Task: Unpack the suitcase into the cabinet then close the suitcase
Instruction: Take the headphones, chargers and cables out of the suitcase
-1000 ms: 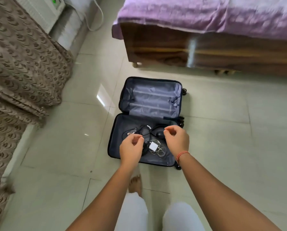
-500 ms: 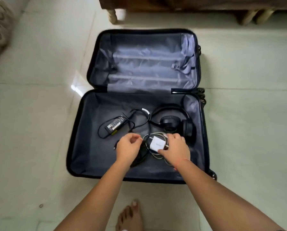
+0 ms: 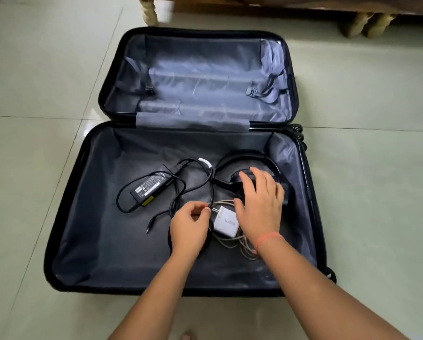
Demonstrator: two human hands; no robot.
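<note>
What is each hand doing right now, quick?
Left hand: pinching the black cable.
Right hand: open, fingers spread over the headphones.

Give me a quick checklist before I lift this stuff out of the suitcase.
1. The suitcase lies fully open: ok.
2. The left hand pinches the black cable: ok.
3. The right hand grips the headphones: not ok, it is spread open over them.
4. The black cable is clear of the white charger and its grey cord: cannot tell, the hands cover the crossing.
5. The power adapter lies unobstructed: ok.
</note>
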